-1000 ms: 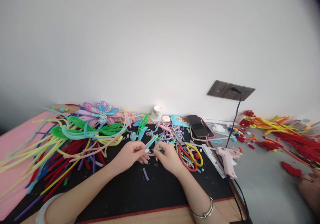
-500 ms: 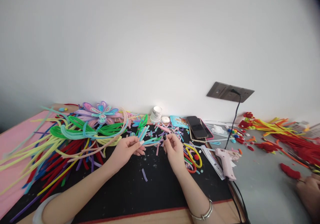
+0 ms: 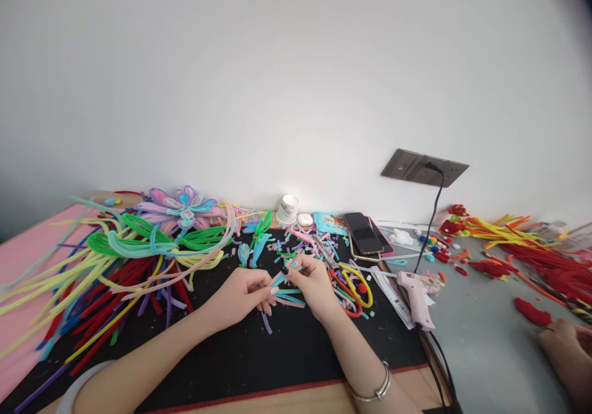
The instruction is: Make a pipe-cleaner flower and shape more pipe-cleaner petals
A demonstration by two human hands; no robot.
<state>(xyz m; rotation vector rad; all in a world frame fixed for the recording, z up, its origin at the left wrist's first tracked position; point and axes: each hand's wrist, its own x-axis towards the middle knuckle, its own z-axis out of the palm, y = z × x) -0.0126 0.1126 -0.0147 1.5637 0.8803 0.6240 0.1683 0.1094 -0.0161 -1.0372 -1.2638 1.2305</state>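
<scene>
Pastel petalled flower (image 3: 185, 207) beside green-and-blue looped stems (image 3: 161, 241), far left; left hand (image 3: 252, 293), fingers pinching blue and pink fuzzy strips (image 3: 290, 297) above the black mat (image 3: 222, 364); right hand (image 3: 309, 281), fingertips closed narrowly on the same strips; scissors (image 3: 326, 252) beyond it; pink glue gun (image 3: 419, 300) on the mat's right; co-worker's hand (image 3: 567, 346) near a red fuzzy piece (image 3: 531, 311)

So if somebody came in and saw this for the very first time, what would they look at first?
Probably the big pastel flower near the wall on the left, with the bright bundle of fuzzy stems fanned out in front of it. Next might come the left hand and right hand in the middle, pinching thin blue and pink strips over the black mat.
</scene>
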